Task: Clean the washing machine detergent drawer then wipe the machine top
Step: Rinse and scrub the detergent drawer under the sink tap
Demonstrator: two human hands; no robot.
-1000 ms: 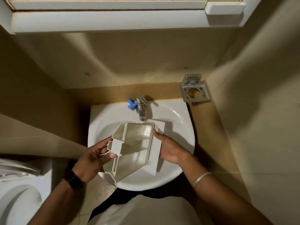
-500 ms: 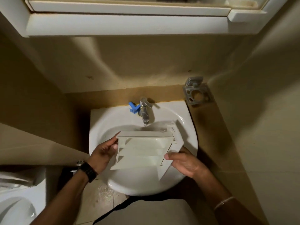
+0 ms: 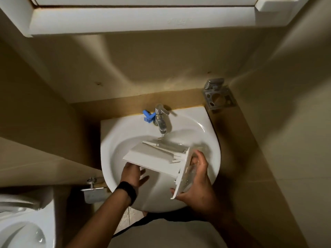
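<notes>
While your right hand [image 3: 194, 178] grips the detergent drawer [image 3: 157, 158] by its front panel, your left hand [image 3: 132, 173] lies spread beneath it. Sink [image 3: 125, 140] under both hands; tap [image 3: 161, 120] beyond them.

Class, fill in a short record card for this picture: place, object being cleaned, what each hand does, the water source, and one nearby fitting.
Place: white sink against a beige wall
Object: detergent drawer, held tilted over the basin, underside up
Left hand: under the drawer's lower edge; grip unclear
Right hand: grips the drawer's front panel
Water source: tap, thin stream running
Fitting: metal holder on the wall
</notes>
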